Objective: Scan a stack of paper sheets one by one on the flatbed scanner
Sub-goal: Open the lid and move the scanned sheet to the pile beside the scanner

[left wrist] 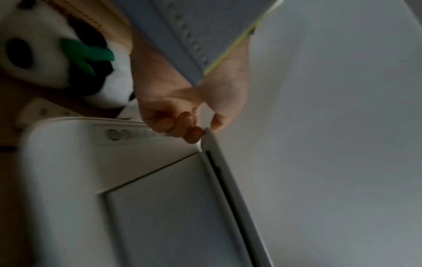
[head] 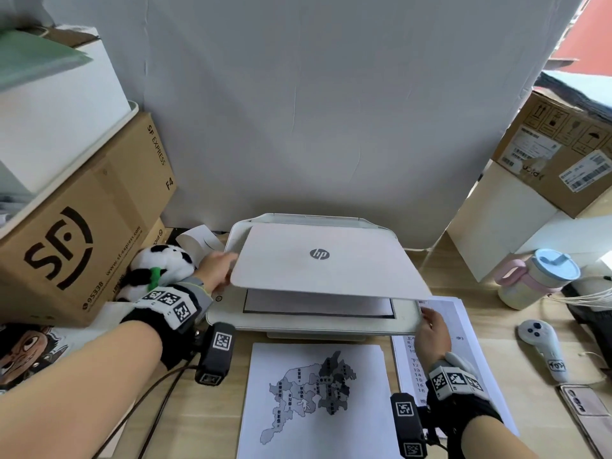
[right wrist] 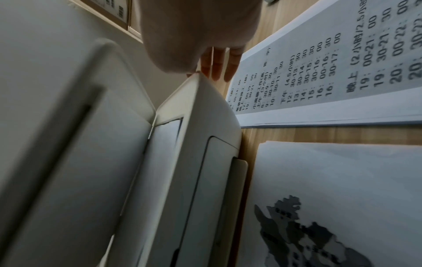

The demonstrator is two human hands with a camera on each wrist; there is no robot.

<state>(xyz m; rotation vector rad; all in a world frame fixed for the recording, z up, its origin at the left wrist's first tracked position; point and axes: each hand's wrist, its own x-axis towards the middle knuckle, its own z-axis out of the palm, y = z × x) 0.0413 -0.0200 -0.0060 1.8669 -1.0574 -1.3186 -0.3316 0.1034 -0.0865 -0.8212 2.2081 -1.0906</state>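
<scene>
A white HP flatbed scanner (head: pixel 228 318) stands mid-desk with its lid (head: pixel 318 260) partly raised at the front. My left hand (head: pixel 218 270) pinches the lid's front left corner between thumb and curled fingers (left wrist: pixel 194 134). A sheet (head: pixel 318 304) lies on the glass under the lid. My right hand (head: pixel 430 329) rests with straight fingers (right wrist: pixel 219 66) against the scanner body's front right corner (right wrist: pixel 205 101). In front of the scanner a paper stack (head: pixel 318 392) shows a grey map on top. To the right lies a second stack (head: pixel 470 332) with printed times.
A brown SF box (head: pixel 82 233) and a panda plush (head: pixel 159 266) crowd the scanner's left side. At the right stand cardboard boxes (head: pixel 559 160), a pale tumbler (head: pixel 536 279) and a white controller (head: pixel 543 346). A white backdrop hangs behind the scanner.
</scene>
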